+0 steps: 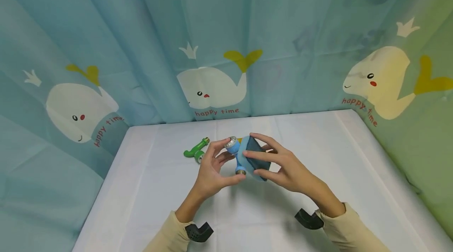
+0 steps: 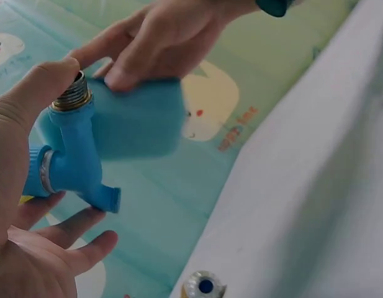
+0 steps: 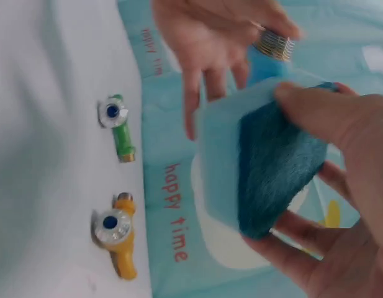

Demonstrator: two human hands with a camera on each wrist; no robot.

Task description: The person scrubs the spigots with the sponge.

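Note:
My left hand [image 1: 211,175] holds a blue tap [image 2: 79,149] above the table. The thumb lies at its threaded metal end, and fingertips touch the side by the spout. Opposite, my right hand [image 1: 291,165] grips a sponge [image 3: 281,161] between thumb and fingers. Its light blue face is turned towards the tap, and a dark blue scouring layer lies on the other side. In the head view the sponge lies against or just beside the tap; contact cannot be made out. The sponge looks blurred in the left wrist view.
A green tap [image 1: 194,152] lies on the white table [image 1: 159,201] behind my left hand. Near it lies a yellow tap [image 3: 124,257], mostly hidden by the hands in the head view. A whale-print curtain [image 1: 283,67] hangs behind the table.

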